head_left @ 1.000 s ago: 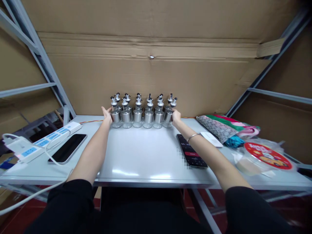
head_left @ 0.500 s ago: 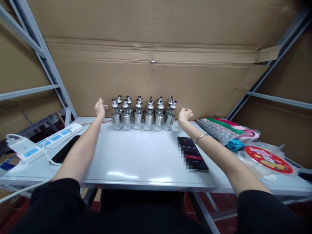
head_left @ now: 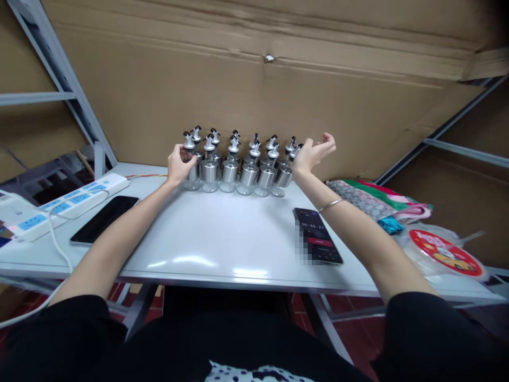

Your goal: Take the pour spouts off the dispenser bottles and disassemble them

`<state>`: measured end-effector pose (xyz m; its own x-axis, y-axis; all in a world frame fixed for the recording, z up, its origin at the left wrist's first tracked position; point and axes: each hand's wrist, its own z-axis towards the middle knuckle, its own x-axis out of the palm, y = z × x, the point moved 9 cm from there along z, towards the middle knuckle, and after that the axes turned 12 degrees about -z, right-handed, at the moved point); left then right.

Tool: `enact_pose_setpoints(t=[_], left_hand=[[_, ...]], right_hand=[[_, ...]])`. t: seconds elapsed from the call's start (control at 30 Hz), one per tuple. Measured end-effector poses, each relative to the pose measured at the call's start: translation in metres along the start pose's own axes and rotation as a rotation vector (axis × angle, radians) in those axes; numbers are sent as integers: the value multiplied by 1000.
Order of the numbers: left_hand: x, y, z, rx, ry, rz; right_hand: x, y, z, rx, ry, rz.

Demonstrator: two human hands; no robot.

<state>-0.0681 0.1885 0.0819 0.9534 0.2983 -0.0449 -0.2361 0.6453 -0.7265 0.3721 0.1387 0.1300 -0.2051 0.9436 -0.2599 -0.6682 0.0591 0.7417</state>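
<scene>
Head view: twelve oil dispenser bottles (head_left: 238, 164) stand upright in two rows at the back of the white table (head_left: 222, 239), close against the cardboard wall (head_left: 246, 90). All look the same: glass base, steel sleeve, spout cap.

Left hand (head_left: 180, 164) is curled around the front-left bottle (head_left: 191, 168), fingers wrapped on its steel sleeve. Base looks to be on the table, so gripped but not lifted, as far as I can tell.

Right hand (head_left: 312, 154) is open and empty, fingers spread, palm up, hovering just beside the right end of the rows. Touching nothing.

Progress, judged from layout: block is neat and tight, nothing pulled out of it, table in front is bare. So one bottle in hand, the other eleven untouched.

Off to the sides: timer phone (head_left: 318, 243) by the right forearm, dark phone (head_left: 104, 219) and power strip (head_left: 67, 204) on the left, folded bags (head_left: 374, 199) on the right.
</scene>
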Motion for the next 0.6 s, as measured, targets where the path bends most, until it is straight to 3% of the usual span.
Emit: enact_pose_setpoints(t=[0.17,0.3,0.5,0.6], left_hand=[[4,6,-13,-22,-9,-93],[4,4,-27,-21,2,-159],[2,-11,-42,43,11,-120],[4,-19,-49,59,15,-104]], right_hand=[[-10,81,-44,-398,2,197],[-28,133,-95,-636,143,421],[-37,158,-146,-721,425,551],[-45,163,-159,-762,449,556]])
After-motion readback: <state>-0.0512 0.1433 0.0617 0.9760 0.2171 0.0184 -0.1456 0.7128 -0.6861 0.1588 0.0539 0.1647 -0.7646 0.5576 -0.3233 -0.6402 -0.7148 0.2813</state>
